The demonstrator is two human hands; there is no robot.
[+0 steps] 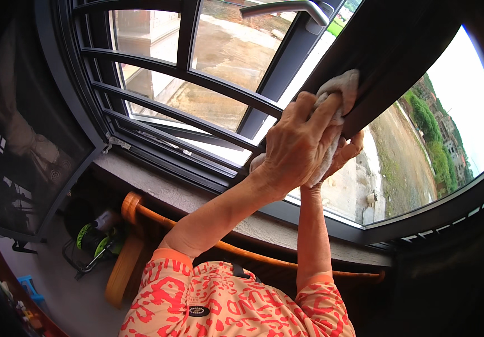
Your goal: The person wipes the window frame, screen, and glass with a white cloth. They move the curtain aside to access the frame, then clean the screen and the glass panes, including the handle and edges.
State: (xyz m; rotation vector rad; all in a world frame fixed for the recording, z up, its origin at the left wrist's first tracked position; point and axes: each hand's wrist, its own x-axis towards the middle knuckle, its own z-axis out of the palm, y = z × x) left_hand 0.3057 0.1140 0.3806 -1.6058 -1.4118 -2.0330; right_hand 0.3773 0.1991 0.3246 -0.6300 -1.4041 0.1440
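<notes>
A crumpled pale cloth [345, 86] is pressed against the broad dark window post [376, 63] between two panes. My left hand [298, 135] grips it from above, knuckles up and fingers bent over its folds. Behind and to the right, my right hand [343, 156] is at the post's lower right edge with its fingers curled. The cloth's lower folds lie between both hands and hang down to my right wrist. Part of my right palm is hidden by the cloth and the left hand. Another bit of pale cloth shows left of my left wrist.
Dark window bars [183, 71] cross the left opening, before an outward-swung sash with a silver handle [286, 9]. A screen panel [35, 156] stands inward at left. Below run a rough sill [153, 170] and a wooden bench's backrest [233, 248]. A black-and-green wheeled device [96, 242] sits on the floor.
</notes>
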